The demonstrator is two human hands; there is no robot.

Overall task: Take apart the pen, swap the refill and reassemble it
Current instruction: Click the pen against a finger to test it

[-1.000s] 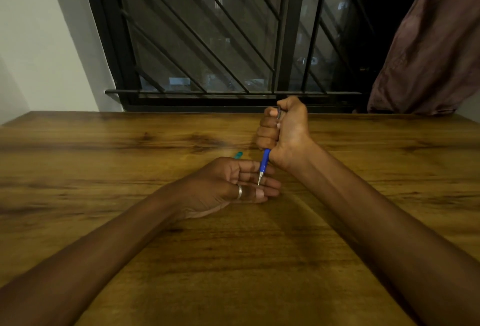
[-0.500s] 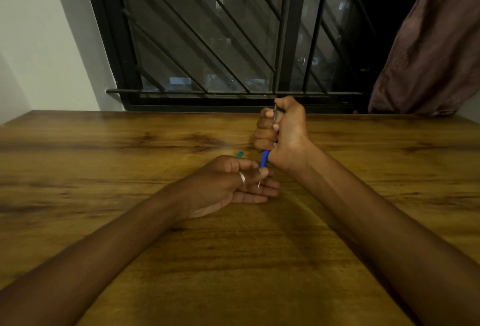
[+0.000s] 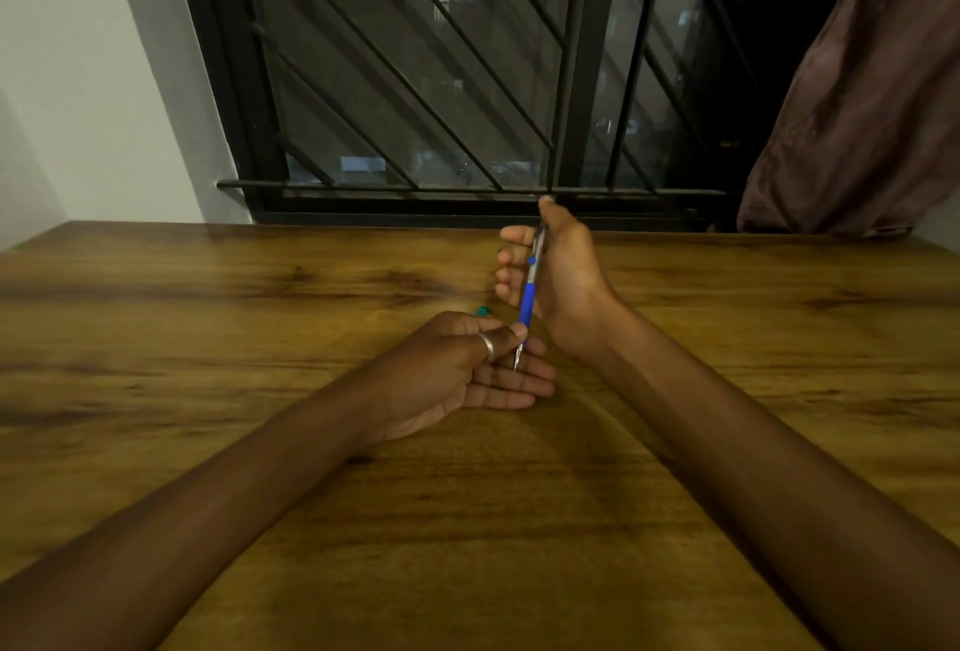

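A pen (image 3: 528, 294) with a blue grip and a clear upper barrel stands nearly upright, its metal tip pointing down. My left hand (image 3: 467, 370) rests on the wooden table (image 3: 260, 338) and pinches the pen's lower end between thumb and fingers, a ring on one finger. My right hand (image 3: 556, 268) is above it with fingers spread apart, the pen's upper barrel lying against its palm and thumb. A small teal object (image 3: 483, 310) peeks out on the table behind my left hand, mostly hidden.
A barred dark window (image 3: 441, 79) runs along the table's far edge. A brown curtain (image 3: 872, 105) hangs at the right. A white wall (image 3: 78, 79) stands at the left.
My right hand has uncurled from a fist around the pen to spread fingers. My left hand's thumb and fingers have closed on the pen's lower end.
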